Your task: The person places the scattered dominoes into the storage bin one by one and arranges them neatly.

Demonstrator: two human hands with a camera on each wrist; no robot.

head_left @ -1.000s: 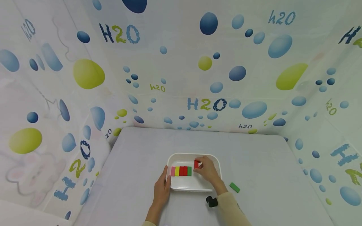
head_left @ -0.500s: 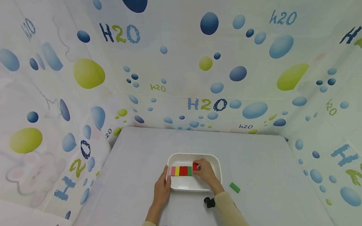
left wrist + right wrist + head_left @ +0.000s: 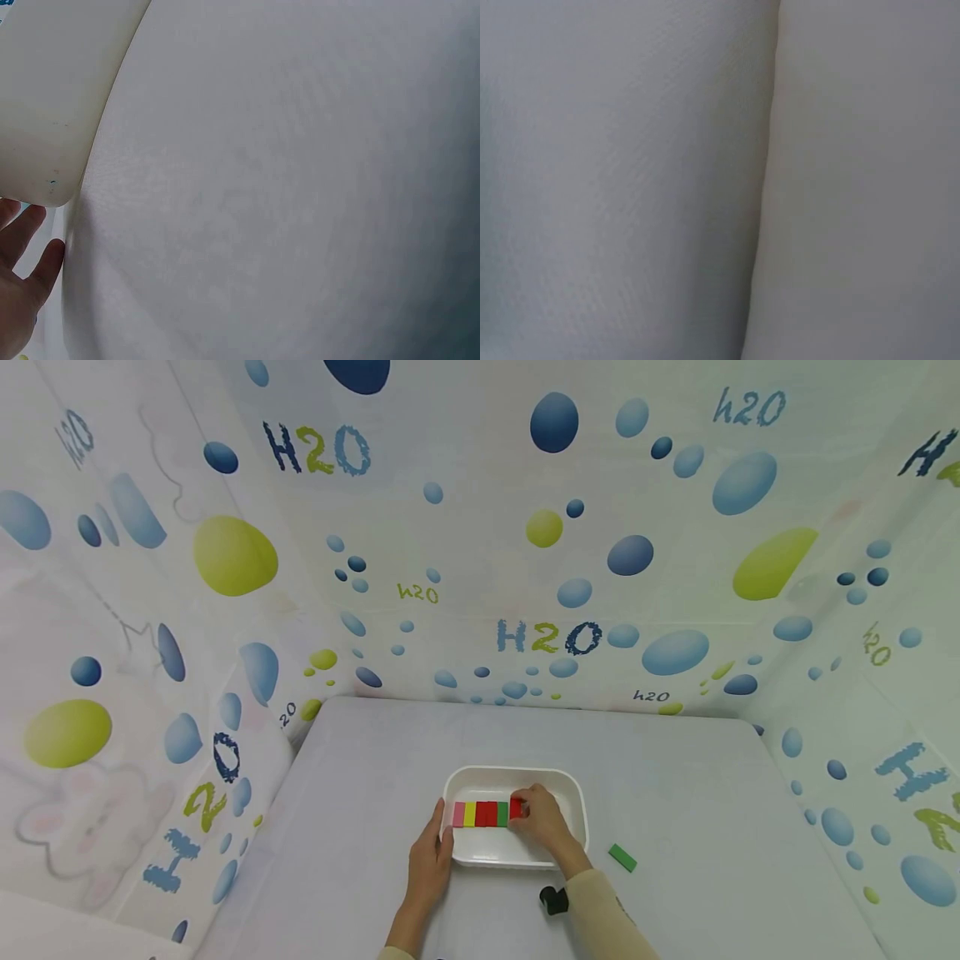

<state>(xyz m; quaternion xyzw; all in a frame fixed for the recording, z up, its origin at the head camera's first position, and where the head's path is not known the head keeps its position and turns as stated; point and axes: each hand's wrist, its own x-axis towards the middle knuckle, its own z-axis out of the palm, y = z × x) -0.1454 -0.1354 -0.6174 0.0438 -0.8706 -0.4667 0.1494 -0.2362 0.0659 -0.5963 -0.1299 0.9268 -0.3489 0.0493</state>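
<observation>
A white tray lies on the table, holding a side-by-side row of small flat blocks: pink, yellow, two red and green. At the right end of this row, my right hand pinches another red block between thumb and fingers, close beside the green one. My left hand rests against the tray's left edge with fairly straight fingers. In the left wrist view, part of the left hand shows at lower left. The right wrist view shows neither hand nor blocks.
A loose green block lies on the white table to the right of the tray. Beside the right cuff is a small black object. A patterned sheet with bubbles and "H2O" prints encloses the table's back and sides.
The right hand has brought its red block leftward and slightly nearer, up to the green end of the row. Left hand, tray and row have stayed put.
</observation>
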